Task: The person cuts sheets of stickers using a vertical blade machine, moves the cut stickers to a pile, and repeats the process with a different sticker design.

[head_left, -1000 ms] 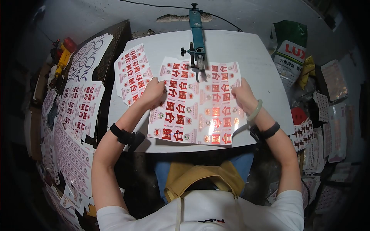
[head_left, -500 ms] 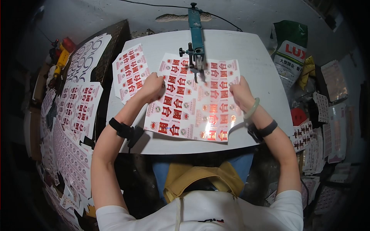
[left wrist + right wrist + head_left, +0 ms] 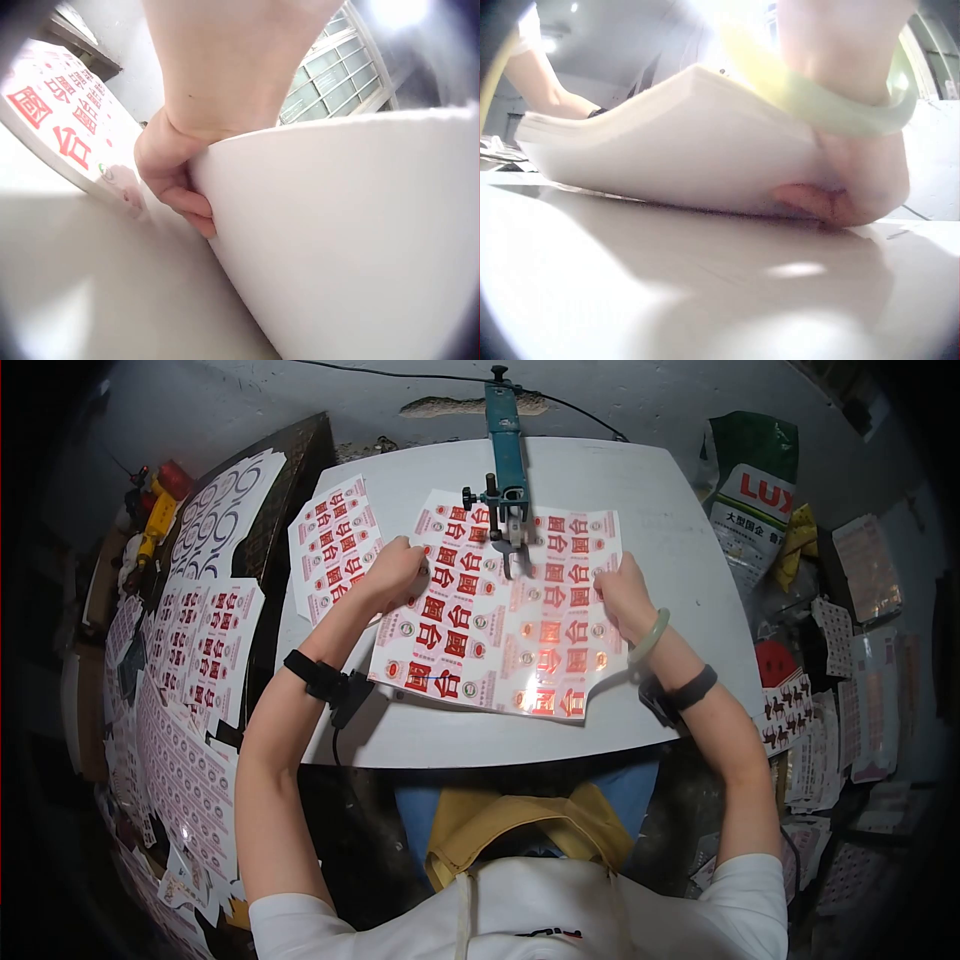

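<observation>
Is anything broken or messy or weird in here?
Yes, two things. The wall behind the green machine has a rough, brownish patch where its smooth surface looks broken away. And the papers heaped on the person's left overlap crookedly instead of making a neat pile. I can't see any spills.

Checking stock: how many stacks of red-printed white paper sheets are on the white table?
2: one stack between the left hand and right hand, under the green metal arm; the other stack left of it. Others could be hidden beneath.
</observation>
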The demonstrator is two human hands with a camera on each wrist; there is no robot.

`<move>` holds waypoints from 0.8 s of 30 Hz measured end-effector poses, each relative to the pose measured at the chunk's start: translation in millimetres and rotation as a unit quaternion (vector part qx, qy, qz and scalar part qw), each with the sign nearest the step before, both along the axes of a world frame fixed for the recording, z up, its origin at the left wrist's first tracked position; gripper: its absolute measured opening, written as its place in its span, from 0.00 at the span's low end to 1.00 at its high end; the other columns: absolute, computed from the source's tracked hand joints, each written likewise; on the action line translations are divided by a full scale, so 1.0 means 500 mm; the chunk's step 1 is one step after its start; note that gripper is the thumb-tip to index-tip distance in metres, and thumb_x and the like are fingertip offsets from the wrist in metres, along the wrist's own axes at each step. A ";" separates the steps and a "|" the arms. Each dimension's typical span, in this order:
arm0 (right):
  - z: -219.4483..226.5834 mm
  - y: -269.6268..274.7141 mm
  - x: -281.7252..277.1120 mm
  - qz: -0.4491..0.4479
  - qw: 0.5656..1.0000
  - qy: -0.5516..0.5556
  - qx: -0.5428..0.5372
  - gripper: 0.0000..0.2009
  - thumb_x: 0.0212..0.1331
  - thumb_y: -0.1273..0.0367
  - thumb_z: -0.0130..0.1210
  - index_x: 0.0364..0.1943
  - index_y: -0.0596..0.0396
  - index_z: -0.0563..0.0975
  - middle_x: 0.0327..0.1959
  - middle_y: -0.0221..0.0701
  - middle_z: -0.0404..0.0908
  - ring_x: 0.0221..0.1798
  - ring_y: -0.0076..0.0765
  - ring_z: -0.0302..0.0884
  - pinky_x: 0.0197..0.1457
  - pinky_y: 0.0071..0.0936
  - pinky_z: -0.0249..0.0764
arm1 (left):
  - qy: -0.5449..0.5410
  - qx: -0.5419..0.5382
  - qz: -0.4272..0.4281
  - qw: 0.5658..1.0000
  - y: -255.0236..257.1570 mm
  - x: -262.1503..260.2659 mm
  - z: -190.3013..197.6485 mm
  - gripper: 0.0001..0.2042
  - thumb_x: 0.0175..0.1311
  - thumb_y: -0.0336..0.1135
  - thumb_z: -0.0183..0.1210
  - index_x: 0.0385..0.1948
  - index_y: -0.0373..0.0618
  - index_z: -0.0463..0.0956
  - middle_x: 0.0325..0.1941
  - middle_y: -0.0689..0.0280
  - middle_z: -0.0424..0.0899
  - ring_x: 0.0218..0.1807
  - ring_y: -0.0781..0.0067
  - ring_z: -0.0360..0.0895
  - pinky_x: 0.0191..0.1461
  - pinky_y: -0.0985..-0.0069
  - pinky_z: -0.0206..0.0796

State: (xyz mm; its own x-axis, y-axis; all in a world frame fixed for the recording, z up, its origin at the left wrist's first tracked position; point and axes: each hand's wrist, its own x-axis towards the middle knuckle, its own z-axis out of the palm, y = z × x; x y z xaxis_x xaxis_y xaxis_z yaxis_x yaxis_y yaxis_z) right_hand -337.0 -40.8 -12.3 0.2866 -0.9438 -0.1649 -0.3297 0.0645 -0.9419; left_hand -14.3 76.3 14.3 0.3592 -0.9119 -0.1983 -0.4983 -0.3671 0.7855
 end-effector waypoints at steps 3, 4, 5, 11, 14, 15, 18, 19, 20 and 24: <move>0.008 -0.006 0.003 0.011 1.000 0.002 -0.007 0.19 0.55 0.75 0.47 0.50 0.74 0.64 0.47 0.53 0.74 0.50 0.47 0.77 0.52 0.35 0.73 | 0.151 0.007 0.080 0.985 -0.012 0.002 -0.010 0.05 0.63 0.27 0.45 0.30 0.35 0.61 0.21 0.62 0.66 0.13 0.71 0.64 0.13 0.69 0.57; 0.007 -0.009 0.005 0.009 1.000 -0.007 -0.008 0.19 0.55 0.75 0.47 0.50 0.74 0.64 0.47 0.53 0.74 0.49 0.47 0.77 0.52 0.35 0.73 | 0.154 0.002 0.076 0.985 -0.018 0.011 -0.028 0.06 0.64 0.29 0.44 0.31 0.36 0.60 0.19 0.63 0.65 0.12 0.72 0.62 0.12 0.69 0.55; 0.007 -0.012 0.007 0.007 1.000 -0.015 -0.008 0.19 0.55 0.75 0.46 0.49 0.74 0.64 0.47 0.53 0.74 0.49 0.47 0.77 0.52 0.35 0.73 | 0.158 -0.003 0.072 0.985 -0.021 0.014 -0.035 0.06 0.65 0.31 0.44 0.32 0.38 0.59 0.17 0.64 0.64 0.10 0.74 0.60 0.11 0.70 0.52; 0.014 -0.026 0.013 0.003 1.000 0.018 -0.016 0.19 0.54 0.75 0.47 0.49 0.74 0.65 0.46 0.52 0.75 0.49 0.46 0.77 0.51 0.35 0.73 | 0.148 -0.025 0.071 0.986 -0.043 0.031 -0.062 0.05 0.64 0.30 0.45 0.32 0.39 0.60 0.18 0.64 0.65 0.11 0.76 0.59 0.11 0.70 0.50; 0.018 -0.029 0.017 -0.004 1.000 0.008 -0.012 0.19 0.53 0.75 0.46 0.49 0.74 0.65 0.46 0.52 0.76 0.48 0.46 0.77 0.51 0.35 0.73 | 0.158 -0.024 0.079 0.984 -0.049 0.030 -0.058 0.05 0.64 0.29 0.44 0.31 0.40 0.60 0.18 0.64 0.65 0.11 0.76 0.58 0.12 0.69 0.49; 0.016 -0.032 0.018 -0.004 1.000 0.008 -0.012 0.19 0.53 0.75 0.46 0.49 0.74 0.65 0.46 0.52 0.76 0.48 0.46 0.77 0.51 0.35 0.73 | 0.158 -0.025 0.080 0.984 -0.051 0.030 -0.056 0.05 0.64 0.29 0.44 0.31 0.40 0.60 0.18 0.64 0.65 0.11 0.76 0.58 0.12 0.69 0.49; 0.008 -0.042 0.022 -0.007 1.000 -0.009 -0.013 0.19 0.52 0.76 0.46 0.49 0.75 0.65 0.46 0.52 0.75 0.48 0.46 0.77 0.51 0.34 0.73 | 0.153 -0.020 0.064 0.986 -0.062 0.040 -0.058 0.05 0.64 0.29 0.44 0.30 0.39 0.59 0.16 0.65 0.64 0.11 0.76 0.57 0.12 0.69 0.47; 0.006 -0.046 0.022 -0.006 1.000 -0.013 -0.015 0.19 0.52 0.76 0.46 0.49 0.75 0.65 0.46 0.52 0.75 0.48 0.46 0.77 0.51 0.34 0.73 | 0.155 -0.022 0.051 0.986 -0.066 0.044 -0.060 0.06 0.65 0.29 0.43 0.30 0.39 0.58 0.15 0.65 0.63 0.10 0.76 0.57 0.12 0.69 0.47; 0.008 -0.046 0.024 -0.005 1.000 -0.017 -0.017 0.19 0.52 0.76 0.45 0.48 0.75 0.65 0.45 0.52 0.75 0.48 0.46 0.77 0.51 0.34 0.73 | 0.157 -0.023 0.038 0.987 -0.069 0.047 -0.062 0.06 0.65 0.29 0.43 0.29 0.39 0.58 0.14 0.65 0.62 0.10 0.75 0.56 0.12 0.70 0.47; 0.012 -0.057 0.025 0.003 1.000 -0.009 -0.006 0.19 0.52 0.76 0.46 0.48 0.75 0.66 0.45 0.52 0.75 0.48 0.46 0.77 0.51 0.34 0.73 | 0.166 -0.035 0.043 0.985 -0.079 0.051 -0.071 0.07 0.66 0.29 0.42 0.28 0.38 0.57 0.12 0.65 0.61 0.10 0.74 0.55 0.12 0.70 0.46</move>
State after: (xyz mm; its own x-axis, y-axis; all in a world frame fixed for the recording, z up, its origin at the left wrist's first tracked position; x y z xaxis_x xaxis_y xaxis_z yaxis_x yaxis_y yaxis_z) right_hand -324.3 -69.0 -6.6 0.2948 -0.9440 -0.1485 -0.3126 0.0516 -0.9485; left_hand 11.1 36.7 -21.4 0.3622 -0.8961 -0.2564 -0.1793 -0.3369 0.9243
